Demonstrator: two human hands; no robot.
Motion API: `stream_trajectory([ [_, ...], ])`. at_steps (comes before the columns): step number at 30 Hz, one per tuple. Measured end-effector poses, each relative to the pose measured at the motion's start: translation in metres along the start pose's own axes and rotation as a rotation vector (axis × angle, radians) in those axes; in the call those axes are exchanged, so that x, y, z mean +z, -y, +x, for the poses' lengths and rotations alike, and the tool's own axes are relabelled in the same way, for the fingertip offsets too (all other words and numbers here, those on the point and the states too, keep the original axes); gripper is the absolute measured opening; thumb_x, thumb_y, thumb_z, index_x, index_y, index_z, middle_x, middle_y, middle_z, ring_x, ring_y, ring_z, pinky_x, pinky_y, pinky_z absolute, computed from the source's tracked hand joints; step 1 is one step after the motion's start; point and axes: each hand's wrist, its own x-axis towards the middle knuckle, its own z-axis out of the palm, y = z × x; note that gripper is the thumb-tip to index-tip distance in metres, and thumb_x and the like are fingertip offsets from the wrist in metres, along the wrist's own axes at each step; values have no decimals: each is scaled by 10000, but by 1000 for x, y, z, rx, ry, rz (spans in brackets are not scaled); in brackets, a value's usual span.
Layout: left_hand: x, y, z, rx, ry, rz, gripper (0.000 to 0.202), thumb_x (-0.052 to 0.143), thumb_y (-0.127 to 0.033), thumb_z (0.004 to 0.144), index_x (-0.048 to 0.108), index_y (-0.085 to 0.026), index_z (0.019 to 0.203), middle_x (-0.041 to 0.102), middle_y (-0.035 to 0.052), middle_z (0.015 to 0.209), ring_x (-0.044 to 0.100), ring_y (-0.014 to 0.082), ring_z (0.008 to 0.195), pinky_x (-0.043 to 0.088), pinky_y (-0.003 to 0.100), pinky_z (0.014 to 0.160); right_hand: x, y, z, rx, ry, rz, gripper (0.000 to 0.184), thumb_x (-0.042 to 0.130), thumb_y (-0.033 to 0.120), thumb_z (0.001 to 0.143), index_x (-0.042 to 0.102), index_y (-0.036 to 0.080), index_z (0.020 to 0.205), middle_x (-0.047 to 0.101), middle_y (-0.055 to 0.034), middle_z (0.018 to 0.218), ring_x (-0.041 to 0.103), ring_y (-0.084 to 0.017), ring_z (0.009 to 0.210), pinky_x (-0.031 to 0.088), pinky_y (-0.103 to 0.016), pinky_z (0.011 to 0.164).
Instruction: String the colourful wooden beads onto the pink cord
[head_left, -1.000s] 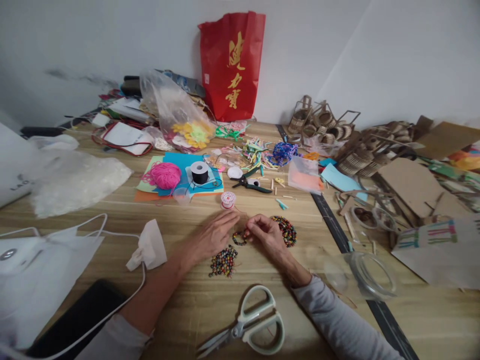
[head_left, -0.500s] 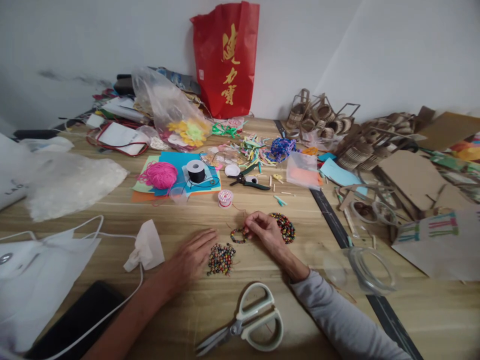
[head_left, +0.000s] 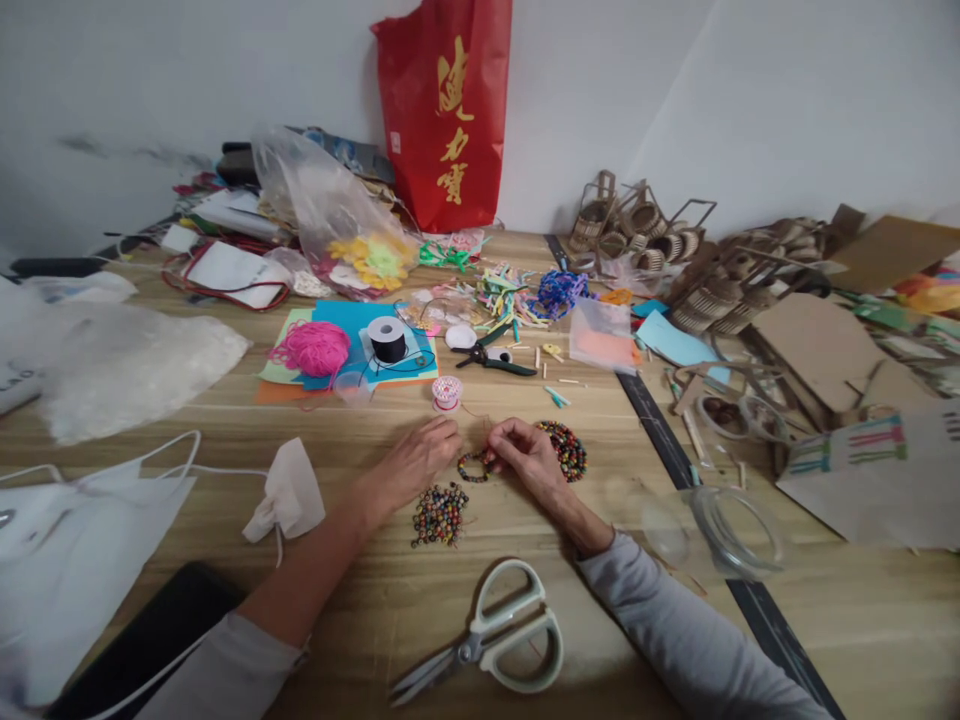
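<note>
My right hand (head_left: 526, 458) pinches the end of a short string of coloured beads (head_left: 472, 467) lying on the wooden table (head_left: 390, 620). My left hand (head_left: 417, 460) is close to the string's other side, fingers curled as if pinching a small bead; what it grips is too small to see. A loose pile of coloured beads (head_left: 439, 514) lies just below my left hand. A finished coil of beads (head_left: 568, 448) sits behind my right hand. A small spool of red thread (head_left: 447, 393) stands just beyond both hands.
Large scissors (head_left: 495, 642) lie near the front edge. A clear jar (head_left: 727, 540) lies on its side at right. Pliers (head_left: 495, 361), a black thread spool (head_left: 387, 339), pink yarn (head_left: 313, 348), a red bag (head_left: 444, 110) and cardboard pieces (head_left: 817, 345) crowd the back.
My left hand went down to the loose bead pile half a second ago and has come back up beside the bead string. My right hand stayed on the string.
</note>
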Motion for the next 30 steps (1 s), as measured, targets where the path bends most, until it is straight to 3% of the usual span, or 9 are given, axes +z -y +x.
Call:
stream_trajectory([
  [7,6,9,-9,-20,-22,-59,207,409,-77,910,580,-150,821,588,70,877,545,208,901,454,344,858,-1,2,1,-3,-7,1,340,732,472,706,601,159,729,614,16,569,555,-90,470,495,-203,468],
  [11,-4,2,-15,-57,-60,-265,218,417,-142,926,607,-162,822,607,35,831,571,169,807,471,300,806,-1,5,2,7,-1,7,343,733,470,707,601,154,720,615,14,571,552,-85,471,489,-198,469],
  [15,-10,-29,-17,-55,-128,-493,166,497,-152,892,647,-165,823,653,30,809,607,157,770,488,268,754,-1,12,1,4,10,7,327,728,458,720,599,157,727,612,13,575,548,-87,481,483,-204,482],
  [18,-6,-62,-18,82,-83,-618,176,507,-146,889,678,-181,868,695,40,854,642,162,813,498,264,777,-1,18,1,-5,20,1,320,724,454,728,603,158,732,612,9,582,544,-92,490,476,-214,492],
  [21,-2,-80,-19,166,-59,-696,204,568,-168,862,658,-190,1043,707,59,1004,652,181,921,497,274,844,-3,20,1,-9,41,-9,328,724,460,729,602,156,733,616,4,584,542,-96,496,463,-216,491],
  [24,0,-73,-17,-48,-270,-744,133,556,-142,843,667,-160,774,704,53,822,659,170,796,509,264,775,-3,18,0,-14,74,-33,323,714,457,742,601,155,743,606,12,583,525,-88,488,443,-211,490],
  [26,1,-59,-14,-243,-372,-743,140,548,-142,838,641,-164,736,691,41,776,652,170,772,509,279,770,-2,18,0,-21,105,-60,313,702,452,759,603,155,757,599,17,590,511,-84,487,428,-208,492],
  [28,3,-45,-10,-378,-421,-745,68,579,-141,812,644,-157,827,704,52,842,659,187,823,514,308,799,0,19,-2,-25,133,-88,309,691,451,772,607,153,769,599,16,602,510,-84,497,420,-207,495],
  [30,7,-35,-6,-422,-406,-768,299,650,-113,744,618,-149,1040,702,84,1050,643,220,991,491,355,907,3,21,-3,-30,154,-104,312,687,451,776,612,148,774,602,12,615,514,-85,507,417,-206,500],
])
